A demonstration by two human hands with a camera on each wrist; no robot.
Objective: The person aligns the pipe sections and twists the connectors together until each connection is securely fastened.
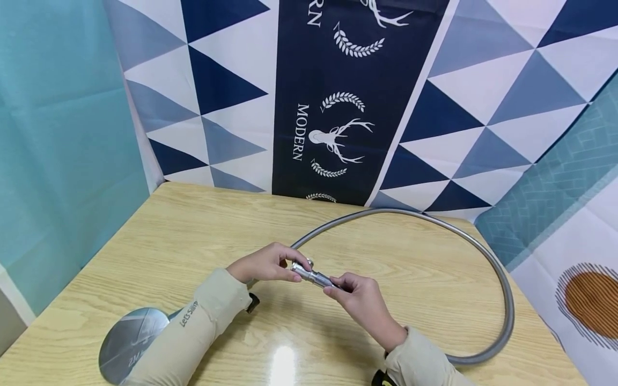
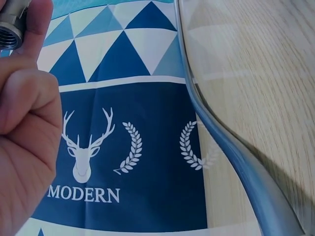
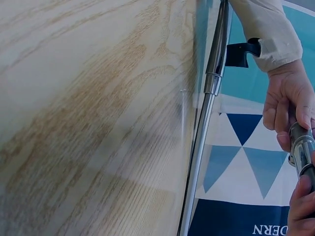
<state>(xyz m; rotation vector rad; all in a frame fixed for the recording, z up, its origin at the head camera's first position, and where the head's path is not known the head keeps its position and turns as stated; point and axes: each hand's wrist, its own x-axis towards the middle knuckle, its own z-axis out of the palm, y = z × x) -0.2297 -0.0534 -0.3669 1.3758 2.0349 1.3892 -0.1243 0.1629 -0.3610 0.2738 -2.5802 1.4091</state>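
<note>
A chrome shower fitting (image 1: 316, 277) is held above the table between both hands. My left hand (image 1: 270, 262) pinches its left end between thumb and fingers. At the other end, my right hand (image 1: 359, 300) grips it with thumb and fingertips. The left wrist view shows a threaded opening on the fitting (image 2: 9, 37); a small knob shows on its side in the head view. A grey shower hose (image 1: 504, 300) curves in a wide loop behind and right of the hands. Its lower end passes out of sight at the right sleeve.
A round chrome shower head (image 1: 127, 338) lies at the table's left front, partly hidden by the left sleeve (image 1: 193, 321). The wooden table (image 1: 203, 225) meets a patterned cloth wall (image 1: 236, 118) at the back. Beside it on the left hangs a teal cloth (image 1: 63, 134).
</note>
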